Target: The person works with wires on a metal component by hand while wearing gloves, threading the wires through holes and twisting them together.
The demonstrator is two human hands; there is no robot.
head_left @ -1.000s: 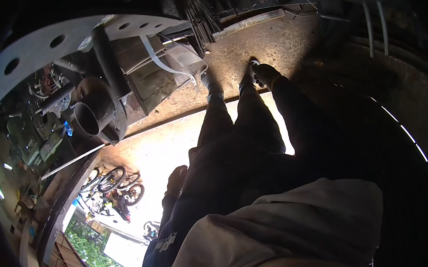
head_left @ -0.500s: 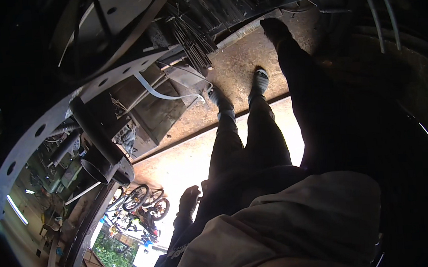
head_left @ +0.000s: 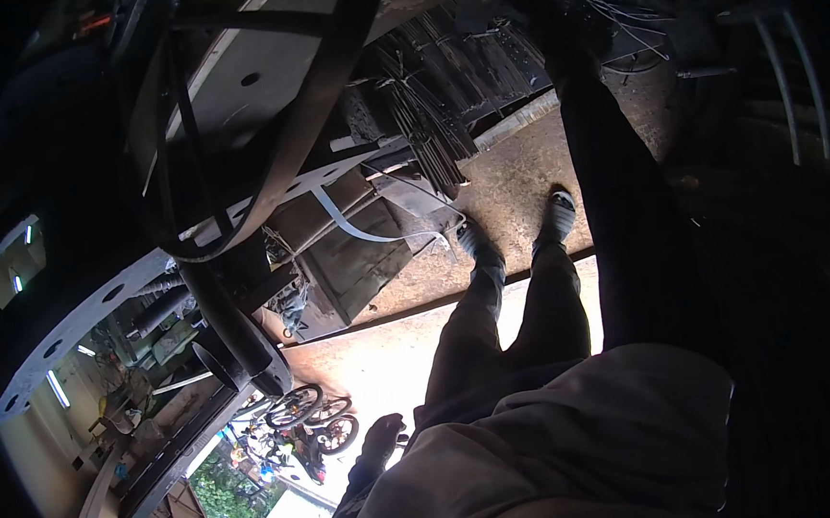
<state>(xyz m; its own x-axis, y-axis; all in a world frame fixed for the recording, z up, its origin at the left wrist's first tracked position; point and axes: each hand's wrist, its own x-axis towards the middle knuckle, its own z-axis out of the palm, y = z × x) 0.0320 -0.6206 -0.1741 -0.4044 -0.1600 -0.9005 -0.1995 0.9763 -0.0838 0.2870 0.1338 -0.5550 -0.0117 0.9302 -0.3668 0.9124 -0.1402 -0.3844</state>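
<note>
We stand on a brown, worn floor (head_left: 515, 170), looking down past our shirt at our legs and our shod feet (head_left: 556, 215). Our right arm stretches ahead into deep shadow; the right hand (head_left: 558, 32) is too dark for us to tell whether its grip is clenched or what it may touch. Nearest it are dark bars (head_left: 503, 70) stacked just to its left, then a bundle of thin rods (head_left: 424, 114); loose pale wires (head_left: 624, 18) lie to its right. Our left hand (head_left: 382, 441) hangs low at our side, its grip slack with fingers loosely bent.

Crowding our left are a broad curved band (head_left: 301, 142), a grey rail with round holes (head_left: 146, 271) and a thick dark pipe (head_left: 226, 315). A pale bent strip (head_left: 340, 221) juts toward our feet, in front of a dark panel (head_left: 358, 263). Bicycles (head_left: 296, 409) stand beyond, in bright light.
</note>
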